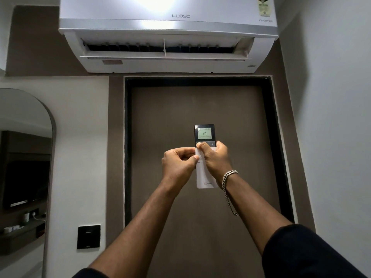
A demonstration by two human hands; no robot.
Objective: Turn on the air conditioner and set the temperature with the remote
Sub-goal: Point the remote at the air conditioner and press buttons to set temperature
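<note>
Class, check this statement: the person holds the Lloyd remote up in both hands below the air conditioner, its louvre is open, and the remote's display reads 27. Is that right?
One detail is wrong. In the head view the remote display reads 17, not 27. The rest stands: the left hand and right hand both hold it below the air conditioner, whose louvre is open.

Air conditioner (168, 33) above door (198, 121); mirror (24, 157) left; remote (204, 155) before door.
</note>
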